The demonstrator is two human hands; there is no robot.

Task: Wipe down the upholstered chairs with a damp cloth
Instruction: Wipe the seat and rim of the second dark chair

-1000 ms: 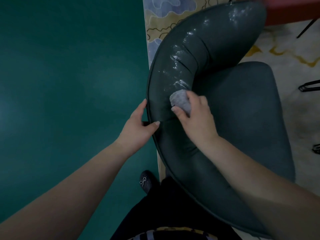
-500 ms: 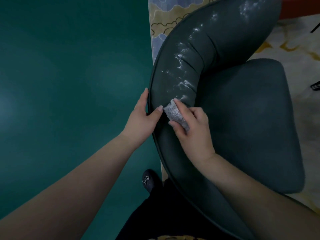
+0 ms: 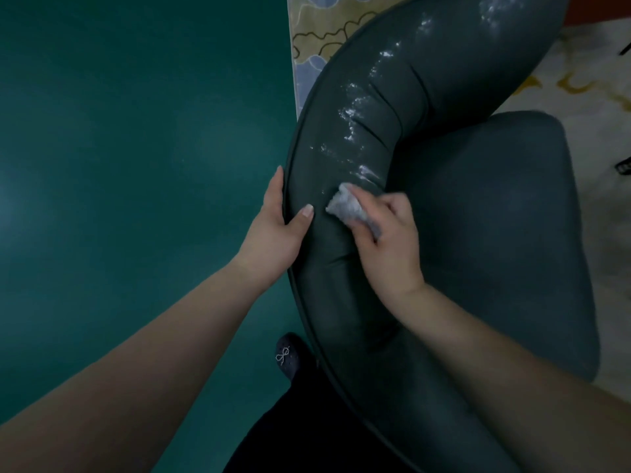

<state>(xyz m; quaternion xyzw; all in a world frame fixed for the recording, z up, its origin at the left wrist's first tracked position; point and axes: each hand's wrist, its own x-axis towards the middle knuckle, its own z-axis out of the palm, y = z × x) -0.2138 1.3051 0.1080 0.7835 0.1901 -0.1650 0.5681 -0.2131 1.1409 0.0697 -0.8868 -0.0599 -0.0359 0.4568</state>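
Currently, head view: right hand (image 3: 389, 240) pinches a bunched cloth (image 3: 348, 209), fingers curled round it, pressed on the chair (image 3: 495, 233) backrest's curved top. Left hand (image 3: 276, 230) grips the back's outer edge, thumb over the top. Wet streaks (image 3: 362, 131) ahead. Step: wiping backrest. Next, likely: stroke along the streaks; seat looks unwiped.

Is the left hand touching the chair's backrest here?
Touching. The head view shows the left hand gripping the backrest rim, thumb on top, fingers behind the edge.
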